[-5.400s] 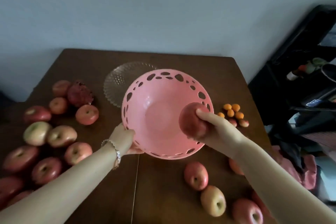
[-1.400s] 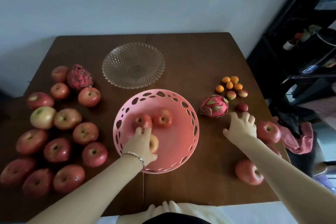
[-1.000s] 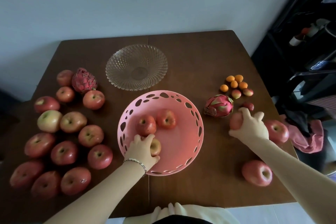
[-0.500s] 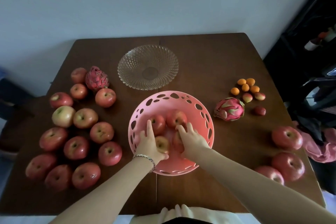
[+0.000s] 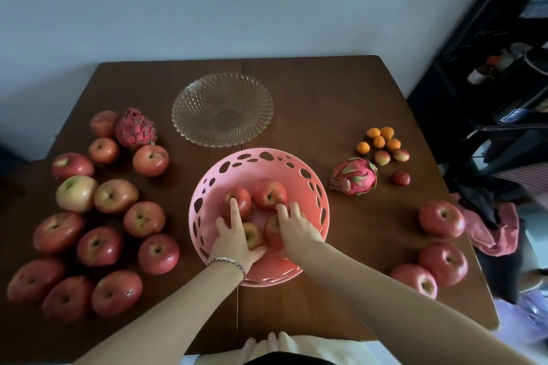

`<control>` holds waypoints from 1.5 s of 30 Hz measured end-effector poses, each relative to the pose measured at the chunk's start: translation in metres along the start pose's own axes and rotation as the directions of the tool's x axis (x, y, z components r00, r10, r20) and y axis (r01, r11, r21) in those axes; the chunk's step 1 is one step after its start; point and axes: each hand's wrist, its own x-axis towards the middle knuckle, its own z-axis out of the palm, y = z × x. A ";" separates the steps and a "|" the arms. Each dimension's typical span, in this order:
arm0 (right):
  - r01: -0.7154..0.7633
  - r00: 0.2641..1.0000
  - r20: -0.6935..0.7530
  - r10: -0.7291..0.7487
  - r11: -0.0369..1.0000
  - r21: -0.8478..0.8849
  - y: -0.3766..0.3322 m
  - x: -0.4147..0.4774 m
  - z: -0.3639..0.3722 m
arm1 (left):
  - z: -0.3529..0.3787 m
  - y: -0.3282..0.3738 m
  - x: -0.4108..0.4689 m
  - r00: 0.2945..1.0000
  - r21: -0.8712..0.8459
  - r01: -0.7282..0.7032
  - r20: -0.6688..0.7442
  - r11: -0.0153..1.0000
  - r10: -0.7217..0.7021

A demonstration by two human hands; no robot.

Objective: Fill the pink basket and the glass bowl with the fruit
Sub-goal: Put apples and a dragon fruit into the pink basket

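The pink basket (image 5: 322, 210) stands in the middle of the brown table and holds several apples. My left hand (image 5: 234, 235) lies inside it, its index finger stretched onto a red apple (image 5: 240, 197) and its palm over a small yellowish apple (image 5: 253, 235). My right hand (image 5: 296, 228) rests beside it on another red apple (image 5: 272, 232), fingertips touching the back apple (image 5: 269, 192). The glass bowl (image 5: 222, 109) stands empty behind the basket. Loose apples (image 5: 98, 216) lie at the left, with three more apples (image 5: 441, 219) at the right.
A dragon fruit (image 5: 135, 129) lies among the left apples and another dragon fruit (image 5: 354, 176) lies right of the basket. Small orange fruits (image 5: 379, 139) sit at the back right. A pink cloth (image 5: 492, 231) and dark shelving (image 5: 489, 98) stand past the table's right edge.
My right hand took an apple from the table's right side and brought it into the basket beside my left hand. My left hand has stayed on the apples in the basket.
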 end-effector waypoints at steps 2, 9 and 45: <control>0.031 0.998 0.060 -0.034 0.998 0.051 0.008 -0.004 -0.009 | 0.001 0.002 -0.003 1.000 0.059 -0.014 -0.015 0.998 0.015; 0.181 0.973 -0.172 -0.153 0.971 0.156 0.050 -0.034 -0.054 | 0.002 0.000 -0.003 1.000 0.017 -0.009 0.010 1.000 0.008; -0.684 0.728 -0.028 0.685 0.723 -0.093 0.185 -0.100 -0.040 | -0.010 0.123 -0.046 0.926 -0.734 0.176 0.349 0.656 0.142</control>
